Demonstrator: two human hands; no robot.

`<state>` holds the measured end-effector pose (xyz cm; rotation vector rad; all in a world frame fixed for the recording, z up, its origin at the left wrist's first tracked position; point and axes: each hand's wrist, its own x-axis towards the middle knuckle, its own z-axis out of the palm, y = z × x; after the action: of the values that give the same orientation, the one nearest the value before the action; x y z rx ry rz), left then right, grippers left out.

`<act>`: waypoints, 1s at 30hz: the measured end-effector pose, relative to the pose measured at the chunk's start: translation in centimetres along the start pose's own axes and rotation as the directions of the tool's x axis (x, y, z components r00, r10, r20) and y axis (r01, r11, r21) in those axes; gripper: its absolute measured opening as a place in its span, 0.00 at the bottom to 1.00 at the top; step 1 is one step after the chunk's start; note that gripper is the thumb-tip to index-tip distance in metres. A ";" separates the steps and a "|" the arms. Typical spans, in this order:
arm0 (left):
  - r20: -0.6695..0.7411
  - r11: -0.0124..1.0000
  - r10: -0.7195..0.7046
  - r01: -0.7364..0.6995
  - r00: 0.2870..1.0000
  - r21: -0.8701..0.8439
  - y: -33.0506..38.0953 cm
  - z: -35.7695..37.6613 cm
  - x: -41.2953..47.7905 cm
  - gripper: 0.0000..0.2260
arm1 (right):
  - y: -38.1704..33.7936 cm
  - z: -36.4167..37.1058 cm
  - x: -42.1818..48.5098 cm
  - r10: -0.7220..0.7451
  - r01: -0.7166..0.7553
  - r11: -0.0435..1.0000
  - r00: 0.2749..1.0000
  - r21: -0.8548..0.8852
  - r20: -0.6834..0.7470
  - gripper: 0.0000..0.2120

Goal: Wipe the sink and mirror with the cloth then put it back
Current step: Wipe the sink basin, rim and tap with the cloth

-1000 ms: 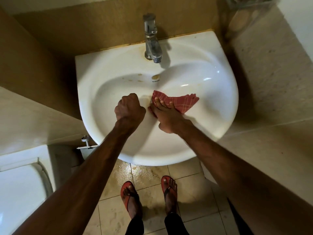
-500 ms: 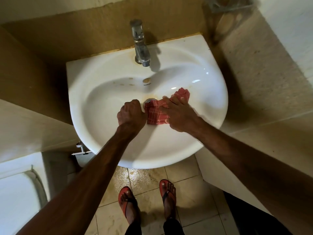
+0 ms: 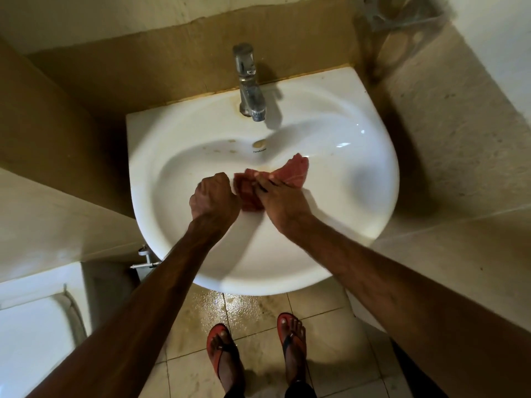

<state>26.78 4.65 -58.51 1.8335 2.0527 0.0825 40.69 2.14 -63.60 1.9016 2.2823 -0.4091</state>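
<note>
A red checked cloth (image 3: 293, 174) lies crumpled at the bottom of the white sink (image 3: 339, 202), over the drain area. My right hand (image 3: 283, 201) presses on it with flat, straight fingers. Just left of the cloth, my left hand (image 3: 214, 200) is a closed fist on the basin; nothing shows inside it. Small brown stains dot the basin's back wall under the chrome tap (image 3: 250, 84). No mirror is in view.
A white toilet (image 3: 31, 334) stands at the lower left, and a small water valve (image 3: 145, 257) sticks out under the sink's left side. Beige walls close in on both sides. My feet in red flip-flops (image 3: 225, 351) stand on wet floor tiles.
My right hand has dragged the cloth over the basin bottom, bunching it from a spread triangle toward my left fist. The fist has stayed nearly in place. The camera has shifted a little.
</note>
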 end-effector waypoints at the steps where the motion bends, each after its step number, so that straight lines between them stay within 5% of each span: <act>1: -0.003 1.000 -0.001 0.001 1.000 -0.010 0.0 0.0 0.0 0.15 | 0.9 -0.2 -0.3 0.045 -0.044 0.998 0.999 -0.050 0.007 0.23; 6: 0.034 0.995 0.089 -0.088 0.995 -0.041 1.2 0.3 0.2 0.15 | 5.6 -3.5 -1.9 0.133 -0.156 0.930 0.987 -0.334 -0.091 0.19; 10: 0.077 0.976 0.214 -0.210 0.974 -0.050 2.3 1.4 0.0 0.13 | 9.3 -6.5 -2.6 0.304 -0.383 0.898 0.896 -0.217 -0.325 0.19; 14: 0.093 0.965 0.261 -0.261 0.961 -0.006 1.9 2.1 0.5 0.11 | 10.7 -7.3 -3.6 0.317 -0.374 0.927 0.792 -0.004 -0.521 0.21; 20: 0.137 0.967 0.250 -0.255 0.958 0.020 -0.3 2.3 0.9 0.13 | 10.3 -6.8 -3.2 0.383 -0.460 0.883 0.823 -0.096 -0.419 0.15; 23: 0.151 0.965 0.255 -0.261 0.955 0.022 -0.6 2.1 1.0 0.13 | 9.3 -5.6 -3.2 0.403 -0.544 0.783 0.813 -0.301 -0.421 0.10; 30: 0.173 0.958 0.273 -0.284 0.947 0.046 0.1 1.9 1.0 0.12 | 9.5 -4.5 -3.6 0.178 -0.318 0.712 0.944 -0.626 -0.277 0.10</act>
<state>27.39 5.26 -60.45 2.0893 1.6954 -0.0651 51.01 1.66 -59.41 1.8459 1.8361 0.5935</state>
